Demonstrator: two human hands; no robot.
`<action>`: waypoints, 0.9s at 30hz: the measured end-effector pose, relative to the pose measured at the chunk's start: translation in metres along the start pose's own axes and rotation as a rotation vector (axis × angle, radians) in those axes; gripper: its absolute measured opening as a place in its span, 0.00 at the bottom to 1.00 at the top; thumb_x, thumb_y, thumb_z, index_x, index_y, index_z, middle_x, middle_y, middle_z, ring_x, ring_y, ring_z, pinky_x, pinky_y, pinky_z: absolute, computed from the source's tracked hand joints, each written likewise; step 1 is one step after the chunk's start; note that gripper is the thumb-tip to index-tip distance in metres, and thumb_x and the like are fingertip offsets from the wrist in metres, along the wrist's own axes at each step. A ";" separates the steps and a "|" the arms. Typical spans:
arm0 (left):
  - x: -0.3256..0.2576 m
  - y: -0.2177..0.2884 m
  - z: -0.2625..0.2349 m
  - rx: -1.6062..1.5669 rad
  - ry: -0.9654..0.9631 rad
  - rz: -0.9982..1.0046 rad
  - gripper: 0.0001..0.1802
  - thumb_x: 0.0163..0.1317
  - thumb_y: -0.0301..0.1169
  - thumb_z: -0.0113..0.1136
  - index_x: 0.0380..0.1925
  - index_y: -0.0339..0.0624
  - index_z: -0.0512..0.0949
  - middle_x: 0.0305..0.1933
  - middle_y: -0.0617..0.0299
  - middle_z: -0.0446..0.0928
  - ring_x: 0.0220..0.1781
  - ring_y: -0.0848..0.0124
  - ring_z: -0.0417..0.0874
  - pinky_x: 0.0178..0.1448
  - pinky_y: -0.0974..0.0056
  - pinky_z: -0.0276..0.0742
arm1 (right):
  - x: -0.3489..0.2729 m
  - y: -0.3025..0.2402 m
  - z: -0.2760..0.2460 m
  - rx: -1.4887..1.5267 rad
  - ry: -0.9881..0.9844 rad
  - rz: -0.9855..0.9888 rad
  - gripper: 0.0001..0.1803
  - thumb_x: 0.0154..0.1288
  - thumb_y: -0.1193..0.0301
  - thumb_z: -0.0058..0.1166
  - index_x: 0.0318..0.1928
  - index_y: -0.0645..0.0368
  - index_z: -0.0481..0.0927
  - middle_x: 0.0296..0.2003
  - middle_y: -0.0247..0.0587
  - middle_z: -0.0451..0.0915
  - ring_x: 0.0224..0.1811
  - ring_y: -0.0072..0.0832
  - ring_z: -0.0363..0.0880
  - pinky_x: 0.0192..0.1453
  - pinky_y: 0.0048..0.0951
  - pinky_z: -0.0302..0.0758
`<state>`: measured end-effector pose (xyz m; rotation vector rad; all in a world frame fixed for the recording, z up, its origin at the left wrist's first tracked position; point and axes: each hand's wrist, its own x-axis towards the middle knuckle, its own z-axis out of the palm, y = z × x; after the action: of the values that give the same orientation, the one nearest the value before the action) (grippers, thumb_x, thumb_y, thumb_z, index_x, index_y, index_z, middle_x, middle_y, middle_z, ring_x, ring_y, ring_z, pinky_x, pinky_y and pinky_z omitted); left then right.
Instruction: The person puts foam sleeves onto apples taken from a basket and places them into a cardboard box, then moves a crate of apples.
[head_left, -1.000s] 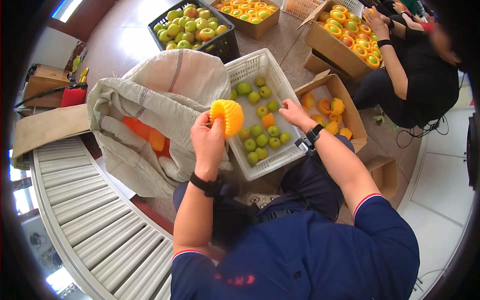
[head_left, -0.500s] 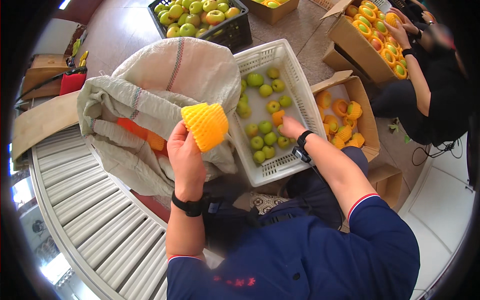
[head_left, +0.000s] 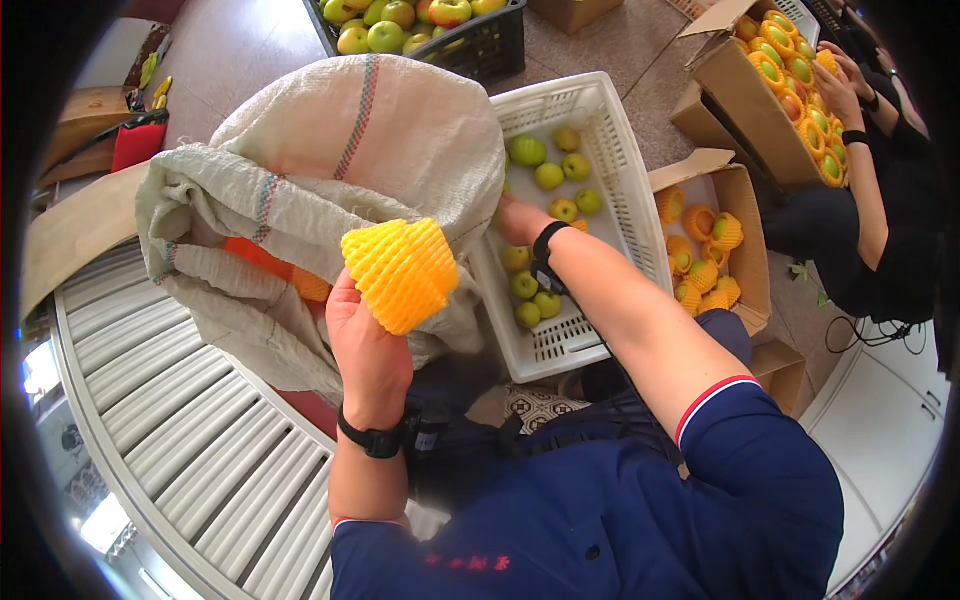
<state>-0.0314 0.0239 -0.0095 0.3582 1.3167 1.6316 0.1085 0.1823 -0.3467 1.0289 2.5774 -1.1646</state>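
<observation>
In my left hand (head_left: 368, 350) is a yellow foam net fruit sleeve (head_left: 402, 277), pinched at its lower edge above the woven sack. My right hand (head_left: 520, 222) reaches into the white plastic crate (head_left: 648, 225), at its left side beside the sack. Its fingers are mostly hidden, so what they hold does not show. Green apples (head_left: 549, 177) lie loose in the crate around that hand. A bit of an orange-yellow foam sleeve (head_left: 579, 226) peeks out past my right wrist. The white woven sack (head_left: 430, 130) gapes at the left, with orange foam sleeves (head_left: 310, 285) inside.
A cardboard box (head_left: 735, 185) right of the crate holds apples in yellow sleeves (head_left: 727, 232). Farther right, another person's hands (head_left: 842, 90) work over a fuller box (head_left: 745, 105). A black crate of apples (head_left: 490, 45) stands at the back. A roller conveyor (head_left: 180, 400) curves along the left.
My right hand has moved left across the crate, from the sleeve among the apples toward the sack side. My left hand still holds its foam sleeve, slightly lower and turned. The view has shifted a little.
</observation>
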 end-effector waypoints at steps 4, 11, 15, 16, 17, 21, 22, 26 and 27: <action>0.000 0.001 -0.013 0.000 0.007 0.010 0.18 0.70 0.25 0.56 0.58 0.34 0.75 0.54 0.56 0.82 0.54 0.67 0.84 0.60 0.61 0.79 | 0.011 -0.019 0.014 -0.008 -0.123 0.085 0.40 0.60 0.80 0.48 0.75 0.60 0.55 0.73 0.62 0.60 0.64 0.54 0.74 0.65 0.47 0.75; -0.002 0.001 -0.011 -0.015 -0.015 -0.013 0.18 0.69 0.25 0.57 0.58 0.33 0.75 0.54 0.57 0.82 0.53 0.67 0.84 0.60 0.62 0.79 | -0.029 -0.046 0.026 0.262 0.144 0.221 0.27 0.62 0.78 0.52 0.63 0.60 0.70 0.66 0.67 0.62 0.55 0.64 0.78 0.60 0.49 0.78; -0.004 -0.002 -0.008 -0.015 -0.022 -0.022 0.17 0.69 0.24 0.57 0.57 0.33 0.76 0.53 0.57 0.83 0.52 0.68 0.85 0.59 0.62 0.79 | -0.053 -0.051 0.027 0.233 0.035 0.322 0.25 0.64 0.75 0.52 0.62 0.60 0.72 0.64 0.62 0.67 0.59 0.60 0.76 0.62 0.49 0.76; -0.004 -0.003 -0.006 -0.023 -0.021 -0.021 0.17 0.69 0.24 0.57 0.56 0.33 0.76 0.53 0.57 0.83 0.52 0.68 0.85 0.58 0.63 0.79 | -0.060 -0.045 0.026 0.215 -0.008 0.308 0.24 0.65 0.73 0.52 0.62 0.59 0.73 0.63 0.60 0.69 0.60 0.58 0.76 0.63 0.49 0.75; -0.007 -0.002 -0.010 -0.021 -0.012 -0.019 0.17 0.69 0.24 0.57 0.56 0.33 0.76 0.53 0.57 0.83 0.52 0.68 0.85 0.58 0.63 0.79 | -0.065 -0.053 0.016 0.216 -0.015 0.302 0.24 0.65 0.73 0.52 0.62 0.59 0.73 0.63 0.60 0.69 0.60 0.58 0.76 0.63 0.49 0.75; -0.011 0.000 -0.017 -0.018 -0.028 -0.001 0.17 0.69 0.24 0.57 0.57 0.33 0.76 0.53 0.55 0.83 0.52 0.67 0.86 0.57 0.62 0.81 | -0.080 -0.038 -0.027 -0.010 -0.022 0.278 0.27 0.64 0.66 0.56 0.63 0.59 0.73 0.62 0.55 0.72 0.58 0.55 0.77 0.64 0.49 0.75; -0.011 0.000 -0.017 -0.025 -0.031 0.008 0.17 0.70 0.25 0.57 0.57 0.32 0.76 0.54 0.53 0.83 0.52 0.66 0.86 0.57 0.62 0.82 | -0.080 -0.021 -0.035 -0.190 0.034 0.256 0.29 0.63 0.63 0.57 0.64 0.58 0.73 0.62 0.55 0.72 0.58 0.54 0.76 0.64 0.48 0.74; -0.008 0.000 -0.012 -0.024 -0.030 -0.020 0.16 0.69 0.24 0.57 0.56 0.34 0.76 0.53 0.58 0.83 0.51 0.69 0.85 0.57 0.63 0.80 | -0.093 0.051 -0.041 -0.241 0.038 0.297 0.32 0.63 0.68 0.59 0.68 0.53 0.68 0.62 0.45 0.72 0.62 0.52 0.75 0.63 0.50 0.76; -0.008 0.000 -0.012 -0.020 -0.024 -0.038 0.16 0.69 0.24 0.57 0.56 0.34 0.76 0.52 0.58 0.83 0.51 0.69 0.85 0.57 0.63 0.80 | -0.095 0.055 -0.041 -0.160 0.000 0.269 0.35 0.62 0.70 0.60 0.70 0.52 0.66 0.62 0.47 0.71 0.63 0.52 0.74 0.63 0.50 0.75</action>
<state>-0.0360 0.0102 -0.0116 0.3378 1.2805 1.6034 0.2217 0.1867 -0.3165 1.2862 2.3906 -0.8775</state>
